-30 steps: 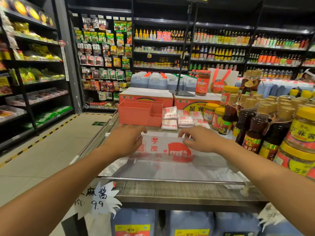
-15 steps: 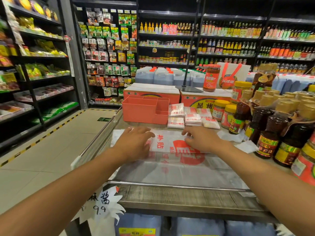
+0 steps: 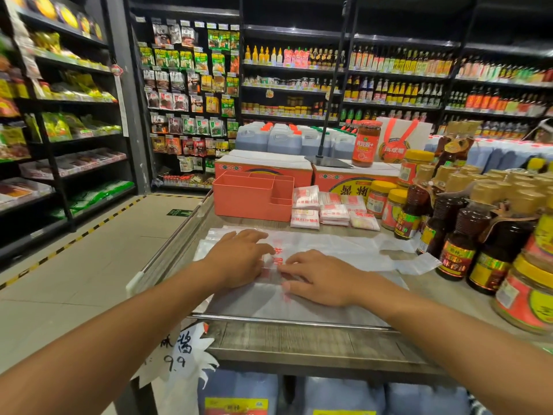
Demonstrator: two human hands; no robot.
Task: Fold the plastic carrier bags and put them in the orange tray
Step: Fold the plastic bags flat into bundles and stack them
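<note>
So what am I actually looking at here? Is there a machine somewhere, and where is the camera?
No machine: these are a person's two bare arms, filmed by one wide-angle camera worn on their head, looking forward and down in a shop aisle. The left hand and right hand lie flat on a thin plastic carrier bag spread on the wooden counter, pressing it; neither grips anything. Behind stands the orange tray, with small folded bags beside it and sauce bottles to the right.
</note>
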